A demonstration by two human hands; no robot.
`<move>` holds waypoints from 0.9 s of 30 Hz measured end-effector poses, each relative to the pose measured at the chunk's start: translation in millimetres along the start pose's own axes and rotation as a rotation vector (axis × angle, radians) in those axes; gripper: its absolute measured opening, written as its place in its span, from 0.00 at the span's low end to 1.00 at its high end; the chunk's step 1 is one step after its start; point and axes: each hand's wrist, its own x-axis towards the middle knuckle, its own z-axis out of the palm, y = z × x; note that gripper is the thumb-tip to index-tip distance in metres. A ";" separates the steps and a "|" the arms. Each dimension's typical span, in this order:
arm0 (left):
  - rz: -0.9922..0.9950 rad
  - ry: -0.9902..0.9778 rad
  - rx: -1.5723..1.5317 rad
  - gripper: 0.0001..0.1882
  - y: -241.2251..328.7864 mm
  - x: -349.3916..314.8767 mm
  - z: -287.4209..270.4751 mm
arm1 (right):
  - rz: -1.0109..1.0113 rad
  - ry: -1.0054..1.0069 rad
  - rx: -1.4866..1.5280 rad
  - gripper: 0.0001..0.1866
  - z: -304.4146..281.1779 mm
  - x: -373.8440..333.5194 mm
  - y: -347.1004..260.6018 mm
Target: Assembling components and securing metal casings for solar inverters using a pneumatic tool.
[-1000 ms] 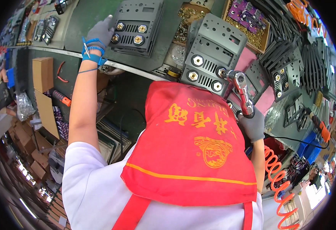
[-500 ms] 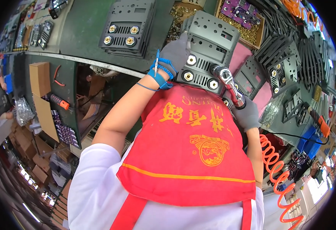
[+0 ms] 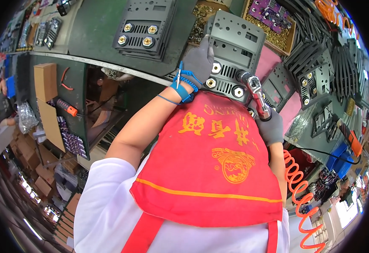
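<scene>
Dark-grey slotted panel (image 3: 237, 40): one, topmost of a stack at the near edge of the green bench (image 3: 96, 31), right of centre.
Hex-nut terminals: three bare to view; the fourth, far right, hidden beneath the socket.
Ratchet wrench (image 3: 258, 95): one, head over that hidden terminal, handle slanting near and right.
Right gloved hand (image 3: 271, 130): I have it wrapped round the handle's near end.
Left gloved hand (image 3: 199, 61): fingers together along the panel's left edge; whether pinching it, I cannot tell.
Second panel stack (image 3: 144, 27): left, well apart, four brass-centred terminals on top.
Step in hand: tightening the covered nut, I judge.
Next move calls for: socket square, panel braced, handle swung.
</scene>
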 end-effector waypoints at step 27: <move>-0.035 -0.179 -0.205 0.23 12.8 19.3 -25.3 | -0.200 -0.153 -0.060 0.17 -7.5 28.0 -59.1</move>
